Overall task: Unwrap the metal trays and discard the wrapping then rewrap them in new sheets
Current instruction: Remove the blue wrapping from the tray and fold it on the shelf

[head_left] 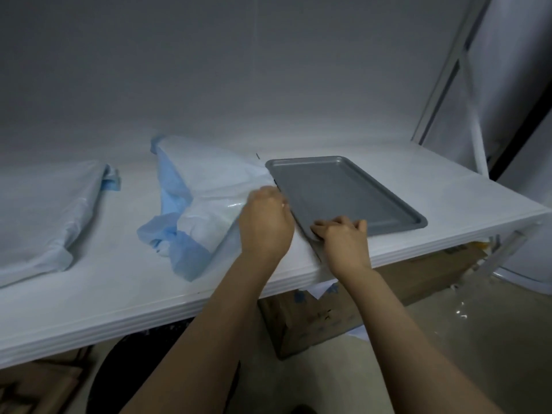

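A bare grey metal tray lies flat on the white table, toward its right end. My right hand grips the tray's near corner, fingers curled over the rim. My left hand is closed at the tray's left edge, where a crumpled blue-and-white wrapping sheet meets it; whether it pinches the sheet or the rim is hidden by the knuckles. The sheet spreads away to the left of the tray.
A second blue-and-white wrapped bundle lies at the table's left end. Cardboard boxes stand on the floor under the table. A metal frame rises at the right, behind the table's end. A grey wall backs the table.
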